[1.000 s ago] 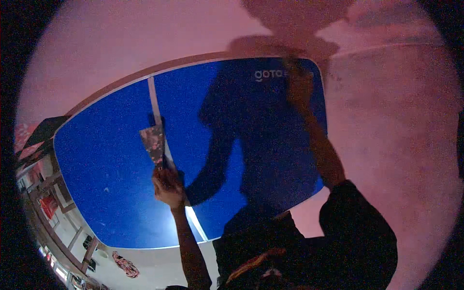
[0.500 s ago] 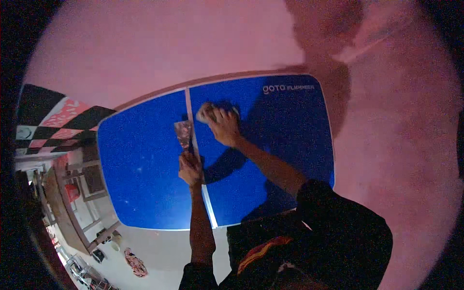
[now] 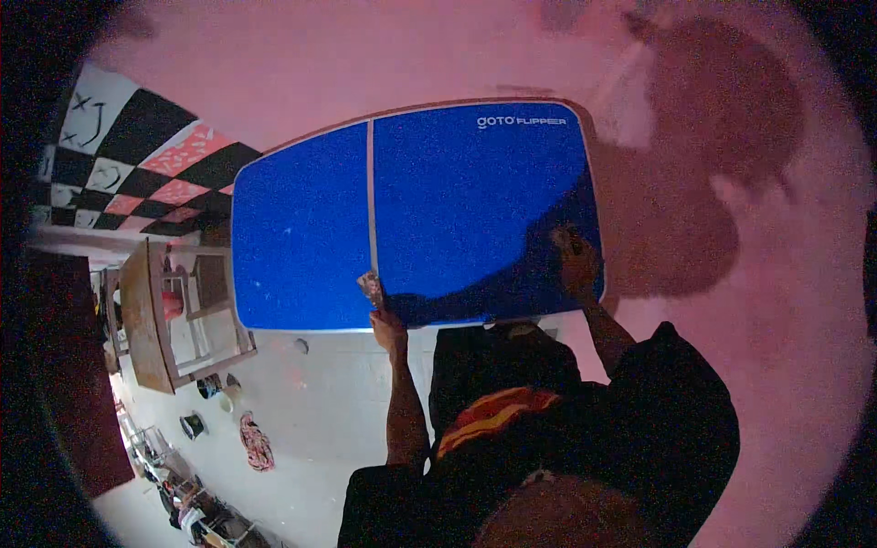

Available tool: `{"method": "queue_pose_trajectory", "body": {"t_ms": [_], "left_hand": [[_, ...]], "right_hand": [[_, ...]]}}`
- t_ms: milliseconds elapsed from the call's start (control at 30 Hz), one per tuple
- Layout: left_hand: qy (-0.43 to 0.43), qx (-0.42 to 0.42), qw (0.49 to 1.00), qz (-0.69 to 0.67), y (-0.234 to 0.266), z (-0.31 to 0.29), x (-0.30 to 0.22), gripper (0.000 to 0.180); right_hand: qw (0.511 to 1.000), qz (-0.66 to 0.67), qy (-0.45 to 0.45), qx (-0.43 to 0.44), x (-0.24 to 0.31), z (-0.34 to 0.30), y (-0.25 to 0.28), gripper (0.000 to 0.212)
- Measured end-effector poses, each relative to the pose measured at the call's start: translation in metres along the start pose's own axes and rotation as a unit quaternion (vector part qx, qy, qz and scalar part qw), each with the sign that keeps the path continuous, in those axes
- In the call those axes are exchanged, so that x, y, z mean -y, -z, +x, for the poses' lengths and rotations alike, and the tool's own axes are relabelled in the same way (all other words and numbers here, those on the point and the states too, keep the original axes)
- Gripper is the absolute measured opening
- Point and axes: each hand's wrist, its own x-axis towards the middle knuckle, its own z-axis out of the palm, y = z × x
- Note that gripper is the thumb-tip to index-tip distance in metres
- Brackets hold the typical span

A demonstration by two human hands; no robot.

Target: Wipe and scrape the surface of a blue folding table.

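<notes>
I'm apparently working the blue round-cornered board [image 3: 457, 201]: left hand [image 3: 390, 331] grips a mottled flat scraper [image 3: 369, 288], right hand [image 3: 577, 265]'s hold unclear; next stroke needs even pressure.

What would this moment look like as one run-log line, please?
left hand: holds scraper near blue board | right hand: at board's lower right, grip unclear

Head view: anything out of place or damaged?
Pale specks dot the left section of the blue board, breaking its even colour; dirt or scratches, can't tell. A crumpled red-and-white cloth lies loose on the floor.
</notes>
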Motion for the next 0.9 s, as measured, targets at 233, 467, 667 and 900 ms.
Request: {"method": "queue_pose_trajectory", "body": {"t_ms": [233, 467, 667, 900], "left_hand": [[-0.089, 0.030, 0.996, 0.011, -0.017, -0.030, 0.011, 0.037], [-0.174, 0.045, 0.980, 0.079, 0.001, -0.011, -0.011, 0.031], [-0.214, 0.061, 0.965, 0.142, 0.010, 0.054, -0.092, 0.027], [-0.426, 0.097, 0.858, 0.271, -0.009, 0.250, -0.203, 0.024]], "right_hand": [[0.973, -0.167, -0.152, 0.039, 0.011, -0.018, -0.022, 0.055], [0.976, 0.096, -0.176, 0.090, 0.009, -0.011, -0.015, 0.059], [0.986, -0.158, -0.049, 0.028, 0.028, 0.043, -0.042, 0.058], [0.863, 0.249, -0.425, 0.110, 0.134, 0.154, -0.035, 0.064]]}}
